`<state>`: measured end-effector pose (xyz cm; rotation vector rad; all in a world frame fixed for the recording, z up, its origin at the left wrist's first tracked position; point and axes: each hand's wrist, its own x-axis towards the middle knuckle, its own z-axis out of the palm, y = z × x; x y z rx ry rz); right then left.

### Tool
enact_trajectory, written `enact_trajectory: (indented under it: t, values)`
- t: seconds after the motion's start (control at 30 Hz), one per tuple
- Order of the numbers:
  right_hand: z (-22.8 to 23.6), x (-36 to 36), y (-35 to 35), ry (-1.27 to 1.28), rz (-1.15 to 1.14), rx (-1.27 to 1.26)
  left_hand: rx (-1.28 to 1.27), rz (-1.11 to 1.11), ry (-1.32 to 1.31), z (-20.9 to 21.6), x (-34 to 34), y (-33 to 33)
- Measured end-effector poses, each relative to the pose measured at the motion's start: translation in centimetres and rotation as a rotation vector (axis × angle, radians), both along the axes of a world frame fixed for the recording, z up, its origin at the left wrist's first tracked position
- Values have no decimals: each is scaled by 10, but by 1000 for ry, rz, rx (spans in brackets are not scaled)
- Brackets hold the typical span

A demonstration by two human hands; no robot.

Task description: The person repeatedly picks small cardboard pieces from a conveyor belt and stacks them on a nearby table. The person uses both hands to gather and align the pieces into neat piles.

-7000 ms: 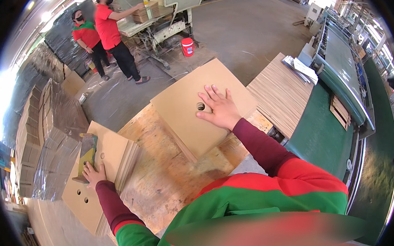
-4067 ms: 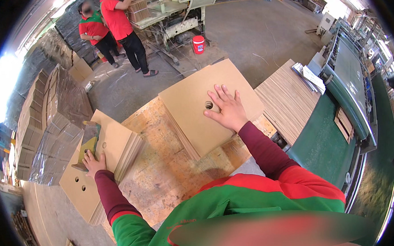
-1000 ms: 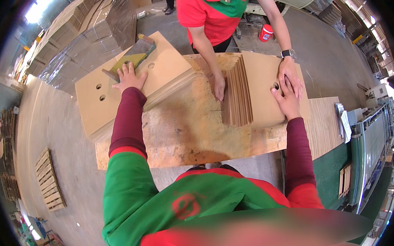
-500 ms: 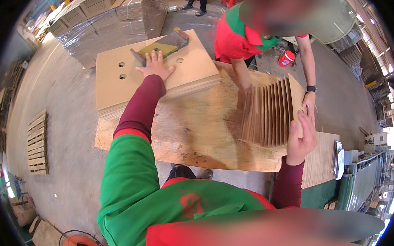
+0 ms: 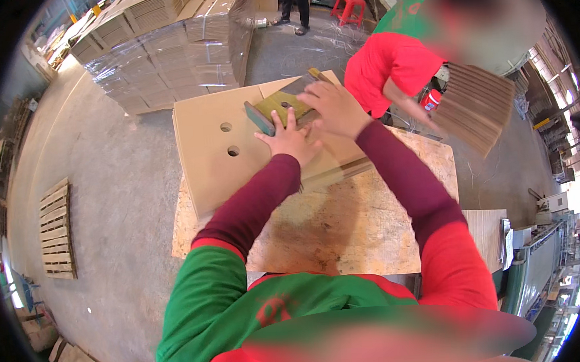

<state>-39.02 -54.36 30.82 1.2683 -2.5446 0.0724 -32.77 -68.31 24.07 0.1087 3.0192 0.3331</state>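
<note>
A stack of brown cardboard sheets (image 5: pixel 214 175) with round holes lies on the wooden table. On top rests a tool with a yellow-green plate (image 5: pixel 274 106), a hole in it and grey end pieces. My left hand (image 5: pixel 292 143) lies with spread fingers at the near edge of this plate, touching it and the cardboard. My right hand (image 5: pixel 337 108), slightly blurred, reaches over the tool's right end with its fingers apart; whether it touches is unclear. Across the table's right side, a co-worker in red and green (image 5: pixel 398 60) carries a bundle of slotted cardboard (image 5: pixel 477 105).
The wooden table (image 5: pixel 345 234) extends to the right of the stack. Behind it stand wrapped cardboard piles (image 5: pixel 166 63), a red stool (image 5: pixel 348 9) and a person's legs (image 5: pixel 294 7). A wooden pallet (image 5: pixel 56 229) lies on the floor at the left.
My right hand has left the slotted cardboard at the right and come over to the tool. The co-worker has lifted that cardboard off the table, away to the right. My left hand stays by the tool.
</note>
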Motion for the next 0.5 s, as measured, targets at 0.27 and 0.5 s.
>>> enact_trajectory:
  t: [0.27,0.5]
  values:
    - [-24,-92,-67,-290,253,609,117,-115,20,-15,3,-9]
    - [-20,-103,-67,-353,307,531,224,-175,280,-38,17,-11]
